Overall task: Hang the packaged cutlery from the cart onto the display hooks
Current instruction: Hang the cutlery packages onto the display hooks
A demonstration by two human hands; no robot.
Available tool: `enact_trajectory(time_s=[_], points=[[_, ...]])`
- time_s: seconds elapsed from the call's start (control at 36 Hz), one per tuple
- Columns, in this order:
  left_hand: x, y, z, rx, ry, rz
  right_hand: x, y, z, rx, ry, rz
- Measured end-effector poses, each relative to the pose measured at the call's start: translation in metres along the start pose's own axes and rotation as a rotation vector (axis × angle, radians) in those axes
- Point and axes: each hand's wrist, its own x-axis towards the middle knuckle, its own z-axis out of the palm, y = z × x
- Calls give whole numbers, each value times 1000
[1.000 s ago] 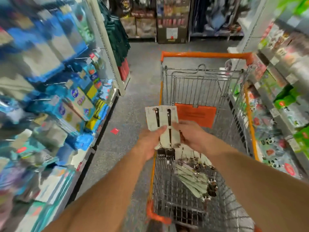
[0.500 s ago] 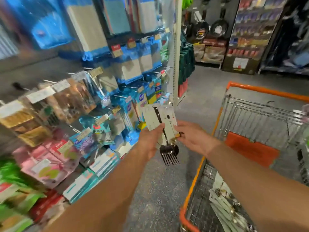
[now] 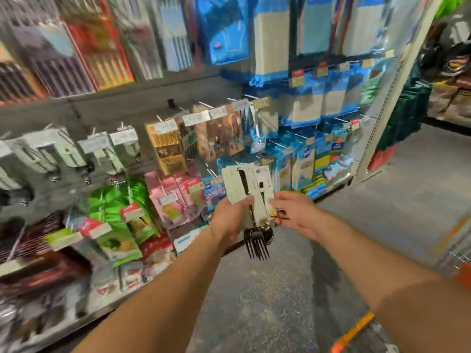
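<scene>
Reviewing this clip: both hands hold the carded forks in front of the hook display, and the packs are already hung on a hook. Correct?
Not quite. The head view shows the carded forks not hung on any hook: the left hand grips them and the right hand pinches the card edge, in front of the hook display.

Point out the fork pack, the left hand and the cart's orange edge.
fork pack (image 3: pixel 244 184): head view, on the white backing card.
left hand (image 3: pixel 229 217): head view, back of the hand.
cart's orange edge (image 3: pixel 354 332): head view, on the orange rim, bottom right.
</scene>
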Motion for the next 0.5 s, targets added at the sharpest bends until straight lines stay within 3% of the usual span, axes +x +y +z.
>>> enact_trajectory(time_s=[0.5], points=[[49,68,-226,94,255,-3,81,-43,224,-241,-235,-2]])
